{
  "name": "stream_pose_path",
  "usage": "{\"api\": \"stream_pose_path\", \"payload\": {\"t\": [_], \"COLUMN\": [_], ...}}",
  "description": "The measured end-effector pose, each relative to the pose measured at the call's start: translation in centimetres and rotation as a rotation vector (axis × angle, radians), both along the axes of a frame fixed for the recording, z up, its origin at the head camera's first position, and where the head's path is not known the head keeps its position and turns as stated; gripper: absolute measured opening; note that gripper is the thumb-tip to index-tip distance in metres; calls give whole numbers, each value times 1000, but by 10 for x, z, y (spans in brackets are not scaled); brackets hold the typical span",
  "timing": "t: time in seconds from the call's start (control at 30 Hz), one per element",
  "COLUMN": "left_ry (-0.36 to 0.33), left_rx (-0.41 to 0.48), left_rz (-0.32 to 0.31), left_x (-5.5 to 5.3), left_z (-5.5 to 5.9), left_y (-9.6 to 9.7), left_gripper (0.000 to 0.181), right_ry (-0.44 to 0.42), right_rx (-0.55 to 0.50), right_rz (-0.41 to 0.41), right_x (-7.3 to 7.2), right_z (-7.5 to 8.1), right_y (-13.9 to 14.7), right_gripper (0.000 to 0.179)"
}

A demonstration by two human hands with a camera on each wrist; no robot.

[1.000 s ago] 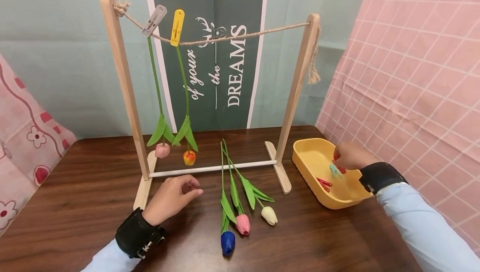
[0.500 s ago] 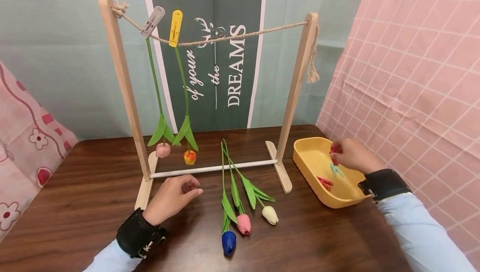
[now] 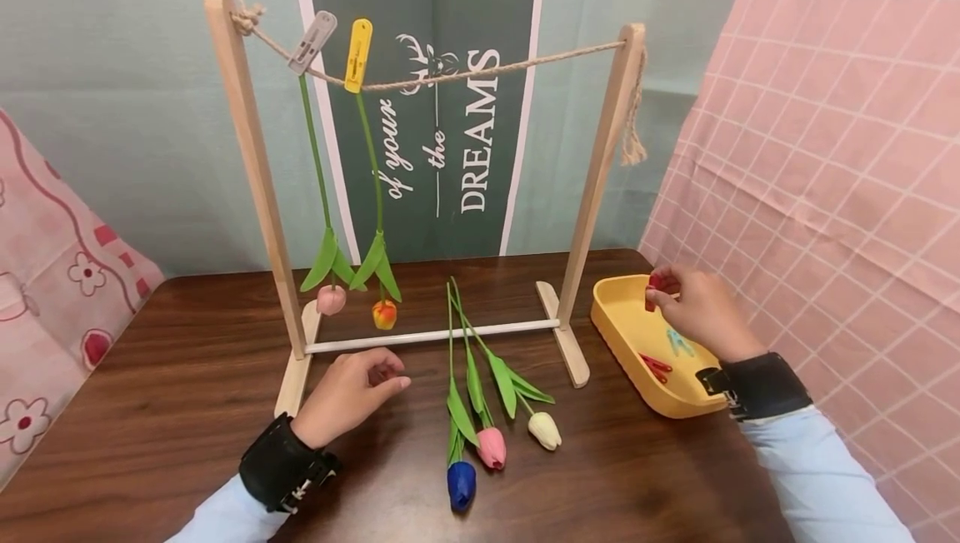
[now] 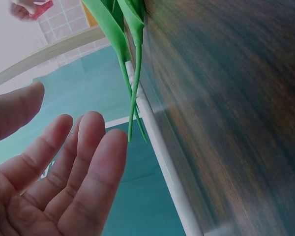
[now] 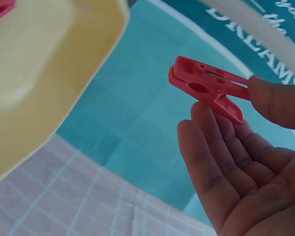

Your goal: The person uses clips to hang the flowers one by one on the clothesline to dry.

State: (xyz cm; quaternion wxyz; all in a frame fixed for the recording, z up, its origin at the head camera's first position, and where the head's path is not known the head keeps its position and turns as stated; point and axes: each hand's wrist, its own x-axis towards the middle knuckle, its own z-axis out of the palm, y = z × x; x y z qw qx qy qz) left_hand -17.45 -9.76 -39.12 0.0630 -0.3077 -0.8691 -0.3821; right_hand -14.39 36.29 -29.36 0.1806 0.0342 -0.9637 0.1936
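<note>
Between thumb and fingers my right hand (image 3: 697, 310) pinches a red clothespin (image 5: 209, 86), held above the yellow tray (image 3: 611, 343). Inside that tray lie another red clothespin (image 3: 656, 366) and a light-blue one (image 3: 680, 342). My left hand (image 3: 351, 393) hovers near the table with loosely bent fingers and nothing in them. To its right lie a blue tulip (image 3: 461, 485), a pink tulip (image 3: 491, 447) and a white tulip (image 3: 544, 430), stems pointing to the back. From the rope (image 3: 487, 72) hang a pale pink tulip (image 3: 331, 300) under a grey clip (image 3: 312, 42) and an orange tulip (image 3: 385, 314) under a yellow clip (image 3: 358, 55).
The wooden frame (image 3: 600, 176) stands on the dark table (image 3: 187, 376), its white bar (image 3: 420, 337) low across the front. Behind it hangs a green cloth with lettering. Pink checked cloth (image 3: 840, 151) borders the right side.
My right hand has lifted out of the tray with the red clothespin and moved slightly left. The light-blue clothespin now lies apart from it. My left hand stays in place.
</note>
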Motion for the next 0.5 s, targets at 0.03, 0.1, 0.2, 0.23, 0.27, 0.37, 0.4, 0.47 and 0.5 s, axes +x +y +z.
{"api": "stream_pose_path", "payload": {"t": [0.03,0.1,0.2,0.23,0.27,0.37,0.4,0.47,0.5], "left_ry": [2,2,2,2,4,8,10,12,12], "left_rx": [-1,-3,-4,-5,-5,-2,-1,-3,-4], "left_rz": [-3,-5,-6,-5,-4,1,4,8,10], "left_x": [0,0,-1,-1,-1,-1,-1,-2,-2], "left_z": [0,0,0,-1,-1,-2,-2,-3,-3], "left_y": [0,0,0,0,0,0,0,0,1], "left_gripper": [12,12,12,12,12,12,11,11,11], "right_ry": [13,43,82,95,107,144,158,187,200], "right_rx": [-12,-34,-67,-76,-84,-108,-115,-133,-140], "right_rz": [0,2,11,14,16,26,29,33,35], "right_x": [1,2,2,1,0,-3,-5,-7,-8], "right_z": [1,1,0,-1,-2,-5,-5,-8,-9], "right_y": [-3,-10,-18,-21,-23,-29,-30,-34,-35], "right_gripper": [11,11,15,17,18,19,19,18,18]}}
